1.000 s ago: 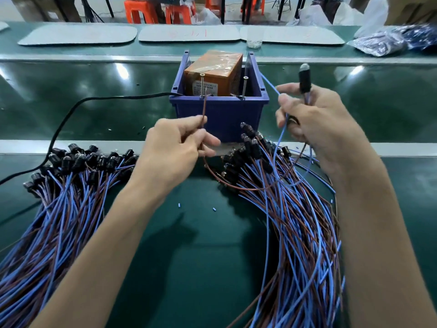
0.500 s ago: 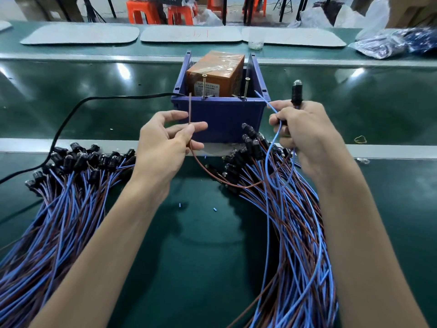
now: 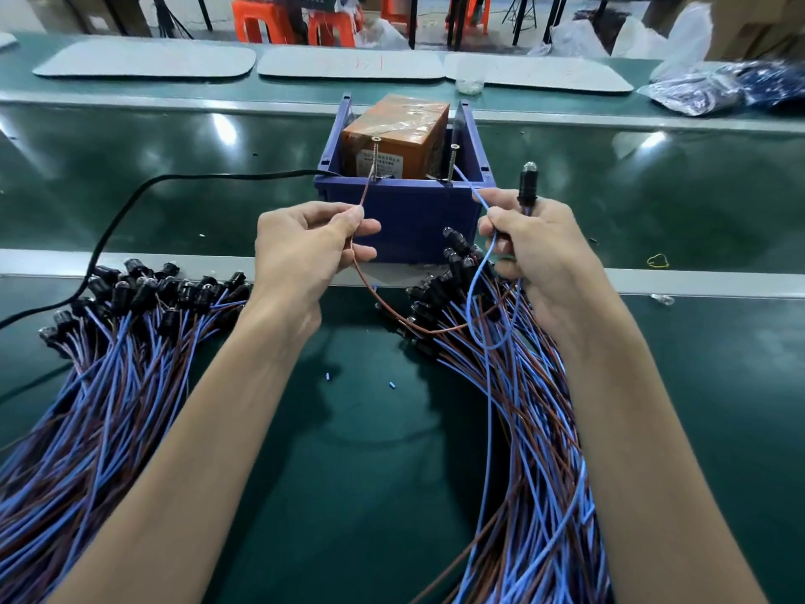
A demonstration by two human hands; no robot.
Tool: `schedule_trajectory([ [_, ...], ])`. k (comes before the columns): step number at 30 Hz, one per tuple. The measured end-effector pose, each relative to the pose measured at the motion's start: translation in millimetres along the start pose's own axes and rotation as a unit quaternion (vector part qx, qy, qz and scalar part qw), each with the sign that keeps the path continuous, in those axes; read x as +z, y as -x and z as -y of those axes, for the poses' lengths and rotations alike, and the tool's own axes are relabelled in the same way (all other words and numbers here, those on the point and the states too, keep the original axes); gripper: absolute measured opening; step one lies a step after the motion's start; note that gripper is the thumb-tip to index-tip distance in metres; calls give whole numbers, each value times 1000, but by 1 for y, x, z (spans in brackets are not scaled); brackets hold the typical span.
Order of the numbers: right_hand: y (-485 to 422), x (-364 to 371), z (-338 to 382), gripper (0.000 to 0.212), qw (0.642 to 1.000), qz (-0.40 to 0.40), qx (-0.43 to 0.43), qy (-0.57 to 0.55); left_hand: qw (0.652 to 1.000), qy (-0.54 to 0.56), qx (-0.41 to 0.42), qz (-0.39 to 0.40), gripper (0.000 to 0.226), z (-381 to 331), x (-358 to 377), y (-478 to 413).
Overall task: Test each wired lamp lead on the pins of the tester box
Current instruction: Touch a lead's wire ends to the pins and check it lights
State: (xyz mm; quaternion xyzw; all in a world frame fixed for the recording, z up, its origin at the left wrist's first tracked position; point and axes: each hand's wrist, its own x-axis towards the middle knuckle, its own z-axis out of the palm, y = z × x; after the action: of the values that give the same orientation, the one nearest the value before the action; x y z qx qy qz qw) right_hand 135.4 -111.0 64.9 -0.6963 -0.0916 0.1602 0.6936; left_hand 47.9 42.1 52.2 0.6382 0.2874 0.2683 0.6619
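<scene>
Brown insulated wire [image 3: 366, 194] pinched in L hand [image 3: 305, 250], tip at L screw pin [image 3: 374, 161] of orange tester box [image 3: 394, 130] in blue plastic bin [image 3: 405, 220], upper centre. R hand [image 3: 538, 250] grips black lamp holder [image 3: 526, 187] upright and pinches blue wire [image 3: 474, 191], tip at R screw pin [image 3: 453, 162]. Step: contact test. Bulb glow: can't tell. Next: keep both tips steady on pins, read bulb.

Bright overhead light; glare patches on green belt [image 3: 130, 176]; soft arm shadows; wide-angle bowing, blurred edges
</scene>
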Motion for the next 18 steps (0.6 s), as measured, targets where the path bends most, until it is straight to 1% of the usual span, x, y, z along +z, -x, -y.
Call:
schedule_trajectory([
  [4,-1,-1,-1,28,1000,19,0,-7,1000,-22,2,19,8,0,-3,0],
  [7,-2,-1,-1,28,1000,11,0,-12,999,-31,4,25,8,-2,-4,0],
  [11,-3,-3,-1,33,1000,2,-5,-9,999,-36,3,35,8,-4,-6,0],
  [18,-3,-5,0,36,1000,9,4,-16,998,-42,5,42,11,-5,-7,1],
])
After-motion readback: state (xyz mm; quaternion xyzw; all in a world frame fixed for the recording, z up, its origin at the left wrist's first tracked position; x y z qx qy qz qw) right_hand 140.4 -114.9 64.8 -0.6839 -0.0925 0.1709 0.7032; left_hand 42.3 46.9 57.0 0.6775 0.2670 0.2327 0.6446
